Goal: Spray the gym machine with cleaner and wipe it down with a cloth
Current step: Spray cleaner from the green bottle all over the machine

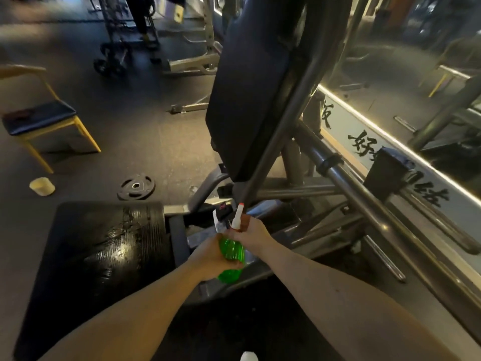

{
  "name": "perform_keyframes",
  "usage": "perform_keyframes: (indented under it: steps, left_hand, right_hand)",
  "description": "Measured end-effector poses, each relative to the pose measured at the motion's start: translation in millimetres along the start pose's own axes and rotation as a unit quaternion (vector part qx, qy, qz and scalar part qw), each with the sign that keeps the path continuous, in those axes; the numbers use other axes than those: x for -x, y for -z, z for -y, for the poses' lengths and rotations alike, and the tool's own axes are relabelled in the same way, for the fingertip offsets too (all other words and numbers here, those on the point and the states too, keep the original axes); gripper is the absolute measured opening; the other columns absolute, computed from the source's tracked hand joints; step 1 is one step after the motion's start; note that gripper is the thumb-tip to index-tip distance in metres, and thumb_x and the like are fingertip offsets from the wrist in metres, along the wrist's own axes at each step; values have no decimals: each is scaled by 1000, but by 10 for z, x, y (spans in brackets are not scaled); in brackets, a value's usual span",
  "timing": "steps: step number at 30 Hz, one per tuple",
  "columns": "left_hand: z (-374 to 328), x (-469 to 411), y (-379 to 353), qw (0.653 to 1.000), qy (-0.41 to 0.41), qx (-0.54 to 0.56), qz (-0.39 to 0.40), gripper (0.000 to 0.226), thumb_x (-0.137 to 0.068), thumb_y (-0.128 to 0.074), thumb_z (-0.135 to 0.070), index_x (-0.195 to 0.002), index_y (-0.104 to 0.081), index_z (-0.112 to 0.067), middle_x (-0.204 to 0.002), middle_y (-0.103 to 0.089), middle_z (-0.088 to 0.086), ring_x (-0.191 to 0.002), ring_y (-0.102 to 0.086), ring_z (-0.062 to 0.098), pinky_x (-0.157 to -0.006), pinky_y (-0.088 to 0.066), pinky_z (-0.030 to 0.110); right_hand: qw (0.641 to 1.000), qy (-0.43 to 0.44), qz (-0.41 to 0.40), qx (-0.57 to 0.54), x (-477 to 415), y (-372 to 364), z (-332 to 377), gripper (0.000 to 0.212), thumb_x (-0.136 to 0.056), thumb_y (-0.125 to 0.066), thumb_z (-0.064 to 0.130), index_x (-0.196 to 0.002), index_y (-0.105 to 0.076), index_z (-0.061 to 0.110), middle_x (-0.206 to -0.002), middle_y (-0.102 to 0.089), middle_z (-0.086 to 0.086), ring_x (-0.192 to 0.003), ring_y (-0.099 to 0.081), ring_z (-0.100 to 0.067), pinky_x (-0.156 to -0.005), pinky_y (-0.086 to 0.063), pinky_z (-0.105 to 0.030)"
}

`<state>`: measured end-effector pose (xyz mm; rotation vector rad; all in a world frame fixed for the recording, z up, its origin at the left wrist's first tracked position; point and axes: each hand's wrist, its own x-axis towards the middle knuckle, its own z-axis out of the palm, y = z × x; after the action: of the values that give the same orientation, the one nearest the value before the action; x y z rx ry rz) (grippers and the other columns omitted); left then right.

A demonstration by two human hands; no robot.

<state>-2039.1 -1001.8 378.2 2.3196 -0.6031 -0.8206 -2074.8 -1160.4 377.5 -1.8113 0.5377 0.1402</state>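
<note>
**A:** Where's the spray bottle (231,256)?

**B:** In both hands, low in front of the machine (325,162). The left hand (208,259) is wrapped round the green body. The right hand (251,233) sits just above it, fingers closed on the neck under the white spray head (237,218). The red tip points up and away from both hands.

**A:** How will it handle?

**B:** It's thin clear plastic, so I'd judge it light and a little springy. A hard squeeze on the body may dent it, and the smooth sides are likely slick if wet. The neck is the stiff part, so hold it there with a finger on the trigger. The right hand hides the trigger, so I can't tell if a finger is on it.

**A:** What's within reach?

**B:** The dark back pad (250,87) rises well above and beyond the right hand. The grey bar (276,142) beside the pad runs down almost to the nozzle. A flat black slab (104,243) lies just left of the left hand.

**A:** Any cloth?

**B:** Neither hand holds one. A dark scrap (20,114) lies on a chair (52,113) far off to the left of the left hand. It may be the cloth, but it's too blurred to say.
</note>
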Motion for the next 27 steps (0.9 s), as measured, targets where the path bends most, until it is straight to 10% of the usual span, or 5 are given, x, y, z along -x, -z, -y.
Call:
perform_keyframes:
  steps: [6,27]
  left_hand:
    - [-211,260,675,996,-91,3,-25,69,-74,-92,-35,-126,-46,-40,-114,-61,-19,-109,-60,3,-101,-50,30]
    - [-780,1496,2361,919,-338,141,-149,60,-76,-91,-27,-125,-57,-37,-112,-69,-13,-101,-63,-8,-87,-54,21]
  right_hand:
    - [994,94,-49,15,319,-16,778,41,-76,-85,40,-110,-68,26,-106,-75,0,-104,-71,-17,-99,-57,-45]
    - [906,342,-224,109,1487,-308,2988,50,-79,-84,48,-122,-66,32,-103,-71,20,-96,-66,6,-82,-51,-17]
